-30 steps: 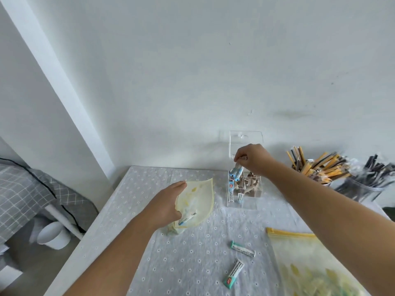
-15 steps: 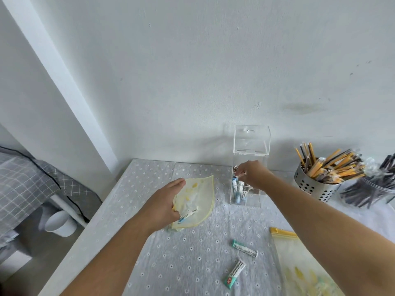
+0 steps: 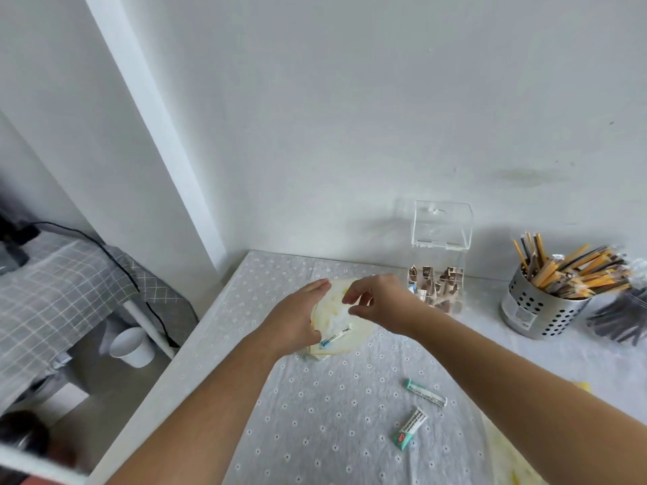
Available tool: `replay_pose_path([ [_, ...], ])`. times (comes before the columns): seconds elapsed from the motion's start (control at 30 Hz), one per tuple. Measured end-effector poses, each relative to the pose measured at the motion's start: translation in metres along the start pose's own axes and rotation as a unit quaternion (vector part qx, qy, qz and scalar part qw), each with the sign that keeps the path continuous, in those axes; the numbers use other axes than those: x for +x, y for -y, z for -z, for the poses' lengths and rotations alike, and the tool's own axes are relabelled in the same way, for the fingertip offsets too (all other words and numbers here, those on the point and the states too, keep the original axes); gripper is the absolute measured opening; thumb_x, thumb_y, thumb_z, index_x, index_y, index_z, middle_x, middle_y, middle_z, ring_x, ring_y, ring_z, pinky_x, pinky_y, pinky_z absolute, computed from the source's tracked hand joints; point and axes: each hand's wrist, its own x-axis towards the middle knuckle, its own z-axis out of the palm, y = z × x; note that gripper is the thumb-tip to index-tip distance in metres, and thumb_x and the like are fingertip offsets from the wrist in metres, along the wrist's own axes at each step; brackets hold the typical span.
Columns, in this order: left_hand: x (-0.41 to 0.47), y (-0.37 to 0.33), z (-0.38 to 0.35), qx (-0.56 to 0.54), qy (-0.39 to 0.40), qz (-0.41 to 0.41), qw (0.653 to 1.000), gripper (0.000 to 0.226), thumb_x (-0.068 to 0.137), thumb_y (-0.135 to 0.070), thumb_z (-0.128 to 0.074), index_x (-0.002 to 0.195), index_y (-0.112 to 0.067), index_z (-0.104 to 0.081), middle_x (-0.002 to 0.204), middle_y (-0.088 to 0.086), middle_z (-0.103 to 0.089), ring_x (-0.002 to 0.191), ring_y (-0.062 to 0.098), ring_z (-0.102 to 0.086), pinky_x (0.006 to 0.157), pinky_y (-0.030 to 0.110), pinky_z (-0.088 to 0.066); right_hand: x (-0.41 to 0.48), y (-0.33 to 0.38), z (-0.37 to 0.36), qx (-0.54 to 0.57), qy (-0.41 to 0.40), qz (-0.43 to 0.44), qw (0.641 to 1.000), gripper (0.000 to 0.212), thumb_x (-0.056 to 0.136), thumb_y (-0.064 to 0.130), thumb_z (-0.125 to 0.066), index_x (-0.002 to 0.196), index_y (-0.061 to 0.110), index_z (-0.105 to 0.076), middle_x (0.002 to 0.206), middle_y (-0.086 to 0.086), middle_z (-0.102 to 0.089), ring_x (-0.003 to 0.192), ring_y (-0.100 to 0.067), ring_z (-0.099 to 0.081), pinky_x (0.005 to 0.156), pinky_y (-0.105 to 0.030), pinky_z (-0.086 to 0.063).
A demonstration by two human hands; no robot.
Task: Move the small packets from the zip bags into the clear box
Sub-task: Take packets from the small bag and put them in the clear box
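I have the left hand (image 3: 297,323) resting on the small zip bag (image 3: 353,336) near the back of the table (image 3: 315,432), fingers fairly straight along the bag's left edge, steadying it rather than closing round it. The right hand (image 3: 383,304) hovers over the bag's mouth with its fingers loosely curled, thumb and forefinger apart, and nothing between them that I can see. One packet (image 3: 334,339) shows through the plastic just beside the left thumb; whether more lie under it I cannot tell. The clear box (image 3: 437,274) stands near the wall to the right of the bag with its lid (image 3: 442,224) tipped up, and brown and blue packets already stand inside. I judge this to be the reach for the next packet, with the work only partly done. Two loose packets (image 3: 425,397) (image 3: 410,428) lie on the cloth nearer to me, and the edge of a second bag (image 3: 504,453) shows at the lower right. The next move needs the right fingertips inside the mouth to pinch that packet by its end, while the left hand keeps the bag from sliding. Then it is a short carry over the box's open top, clear of the metal cup (image 3: 535,311) of sticks.
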Motion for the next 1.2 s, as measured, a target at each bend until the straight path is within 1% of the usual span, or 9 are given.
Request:
replay_pose_path([
  [0.17, -0.012, 0.009, -0.007, -0.008, 0.004, -0.009, 1.000, 0.091, 0.076, 0.001, -0.063, 0.149, -0.032, -0.019, 0.154, -0.029, -0.011, 0.115, 0.018, -0.052, 0.073, 0.012, -0.036, 0.029, 0.001, -0.054, -0.086, 0.121, -0.022, 0.989, 0.031, 0.083, 0.013, -0.070, 0.114, 0.009, -0.066, 0.117, -0.007, -0.066, 0.108, -0.021, -0.062, 0.095, -0.028, -0.048],
  [0.33, -0.022, 0.015, -0.009, -0.005, 0.000, -0.017, 1.000, 0.091, 0.078, 0.003, -0.060, 0.149, -0.035, -0.018, 0.153, -0.032, -0.010, 0.113, 0.014, -0.050, 0.061, 0.004, -0.037, 0.057, -0.012, -0.096, -0.221, 0.233, -0.064, 0.945, 0.051, 0.085, 0.018, -0.068, 0.133, 0.008, -0.051, 0.135, -0.011, -0.053, 0.125, -0.027, -0.049, 0.100, -0.032, -0.041],
  [0.4, -0.024, 0.018, -0.007, -0.007, 0.002, -0.016, 1.000, 0.090, 0.078, 0.003, -0.059, 0.148, -0.036, -0.018, 0.152, -0.033, -0.010, 0.113, 0.010, -0.048, 0.059, 0.003, -0.038, 0.064, -0.020, -0.107, -0.272, 0.259, -0.070, 0.924, 0.051, 0.088, 0.019, -0.064, 0.135, 0.005, -0.048, 0.135, -0.012, -0.053, 0.125, -0.028, -0.051, 0.103, -0.033, -0.041],
  [0.5, -0.024, 0.022, -0.007, -0.009, 0.006, -0.021, 1.000, 0.088, 0.079, 0.005, -0.056, 0.148, -0.035, -0.019, 0.153, -0.032, -0.011, 0.118, 0.007, -0.030, 0.060, -0.004, -0.033, 0.071, -0.031, -0.123, -0.310, 0.275, -0.074, 0.907, 0.048, 0.089, 0.015, -0.060, 0.135, 0.008, -0.048, 0.134, -0.010, -0.054, 0.121, -0.027, -0.053, 0.101, -0.035, -0.045],
  [0.73, -0.022, 0.026, -0.009, -0.011, 0.007, -0.032, 0.999, 0.088, 0.078, 0.007, -0.056, 0.149, -0.033, -0.021, 0.153, -0.031, -0.012, 0.119, 0.005, -0.016, 0.062, -0.006, -0.032, 0.072, -0.034, -0.133, -0.321, 0.245, -0.045, 0.914, 0.028, 0.090, 0.008, -0.050, 0.116, 0.008, -0.059, 0.108, -0.007, -0.062, 0.092, -0.022, -0.058, 0.074, -0.031, -0.045],
  [0.87, -0.021, 0.027, -0.008, -0.019, 0.010, -0.035, 0.999, 0.087, 0.077, 0.007, -0.056, 0.148, -0.032, -0.023, 0.152, -0.031, -0.014, 0.118, 0.005, -0.018, 0.063, -0.006, -0.032, 0.074, -0.027, -0.128, -0.204, 0.258, -0.075, 0.941, 0.039, 0.092, 0.025, -0.053, 0.127, 0.008, -0.054, 0.129, -0.008, -0.057, 0.117, -0.027, -0.055, 0.096, -0.034, -0.046],
  [0.93, -0.021, 0.026, -0.007, -0.019, 0.008, -0.034, 0.999, 0.085, 0.078, 0.005, -0.056, 0.148, -0.031, -0.023, 0.152, -0.031, -0.014, 0.118, 0.005, -0.019, 0.063, -0.006, -0.032, 0.073, -0.024, -0.130, -0.185, 0.282, -0.101, 0.936, 0.052, 0.090, 0.039, -0.055, 0.130, 0.007, -0.051, 0.130, -0.008, -0.055, 0.120, -0.028, -0.052, 0.097, -0.033, -0.043],
  [1.07, -0.022, 0.025, -0.009, -0.016, 0.017, -0.030, 0.999, 0.087, 0.079, 0.004, -0.058, 0.149, -0.032, -0.022, 0.153, -0.030, -0.012, 0.118, 0.007, -0.020, 0.063, -0.005, -0.033, 0.072, -0.029, -0.148, -0.185, 0.289, -0.122, 0.931, 0.044, 0.084, 0.050, -0.056, 0.102, 0.010, -0.058, 0.097, -0.005, -0.059, 0.098, -0.027, -0.058, 0.082, -0.032, -0.045],
  [1.2, -0.022, 0.024, -0.013, -0.026, 0.026, -0.022, 0.999, 0.089, 0.078, 0.006, -0.057, 0.149, -0.033, -0.021, 0.152, -0.031, -0.012, 0.119, 0.008, -0.018, 0.065, -0.006, -0.033, 0.067, -0.027, -0.149, -0.212, 0.267, -0.142, 0.929, 0.040, 0.083, 0.043, -0.058, 0.110, 0.013, -0.056, 0.095, 0.000, -0.057, 0.098, -0.022, -0.058, 0.083, -0.031, -0.043],
])
